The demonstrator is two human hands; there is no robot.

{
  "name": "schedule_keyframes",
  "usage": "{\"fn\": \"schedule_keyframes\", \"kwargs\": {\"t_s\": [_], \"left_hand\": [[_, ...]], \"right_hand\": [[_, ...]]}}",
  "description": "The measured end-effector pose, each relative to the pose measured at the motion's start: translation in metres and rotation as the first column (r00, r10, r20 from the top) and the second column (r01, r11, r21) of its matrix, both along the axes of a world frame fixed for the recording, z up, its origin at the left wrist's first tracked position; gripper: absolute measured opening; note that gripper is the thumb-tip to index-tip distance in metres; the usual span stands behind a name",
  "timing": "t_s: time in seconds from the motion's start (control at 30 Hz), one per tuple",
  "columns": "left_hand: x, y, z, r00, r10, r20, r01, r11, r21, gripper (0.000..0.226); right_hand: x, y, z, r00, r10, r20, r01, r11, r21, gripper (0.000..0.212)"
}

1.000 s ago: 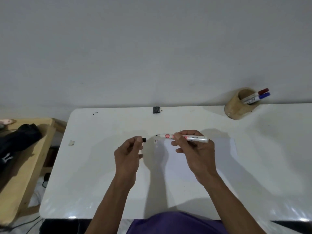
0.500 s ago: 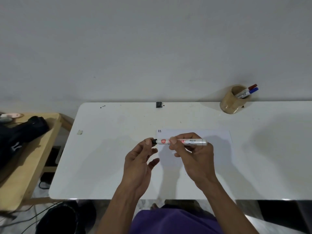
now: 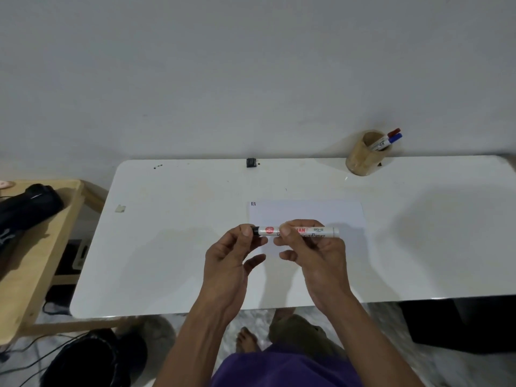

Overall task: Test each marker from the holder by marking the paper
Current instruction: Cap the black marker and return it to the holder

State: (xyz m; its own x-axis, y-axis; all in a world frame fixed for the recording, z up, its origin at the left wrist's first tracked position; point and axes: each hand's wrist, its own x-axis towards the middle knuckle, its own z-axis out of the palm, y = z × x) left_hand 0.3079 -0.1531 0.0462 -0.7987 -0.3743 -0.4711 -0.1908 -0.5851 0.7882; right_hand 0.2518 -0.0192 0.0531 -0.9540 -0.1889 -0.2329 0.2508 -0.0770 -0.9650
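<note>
I hold a white marker (image 3: 318,231) level above the sheet of paper (image 3: 307,213). My right hand (image 3: 312,252) grips its barrel. My left hand (image 3: 231,258) pinches the black cap (image 3: 255,230) at the marker's left end, with the cap seated on the tip. Short black strokes (image 3: 253,203) mark the paper's top left corner. The tan round holder (image 3: 363,159) stands at the back right of the white table (image 3: 167,247), tilted, with a red-capped marker (image 3: 393,132) and a blue-capped marker (image 3: 395,138) sticking out.
A small black object (image 3: 251,162) sits at the table's back edge by the wall. A scrap of tape (image 3: 120,208) lies near the left side. A wooden bench (image 3: 36,261) with a black bag (image 3: 25,210) stands to the left. Cables lie on the floor.
My left hand brought the black cap to the marker's tip and it now sits on the end. My view rose and pulled back from the table.
</note>
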Motion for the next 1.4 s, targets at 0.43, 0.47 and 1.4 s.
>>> {"fn": "schedule_keyframes", "kwargs": {"t_s": [0.43, 0.47, 1.4], "left_hand": [[-0.067, 0.037, 0.029, 0.992, -0.114, -0.054, 0.059, 0.797, -0.602, 0.009], [-0.076, 0.044, 0.031, 0.989, -0.133, -0.060, 0.067, 0.780, -0.622, 0.010], [-0.339, 0.172, -0.051, 0.949, -0.263, 0.171, 0.281, 0.468, -0.838, 0.070]], "right_hand": [[-0.053, 0.039, -0.010, 0.617, 0.285, -0.733, 0.293, 0.782, 0.550, 0.020], [-0.061, 0.046, -0.010, 0.612, 0.273, -0.742, 0.306, 0.783, 0.542, 0.020], [-0.332, 0.166, -0.018, 0.783, -0.203, -0.587, 0.435, 0.854, 0.284, 0.027]]}}
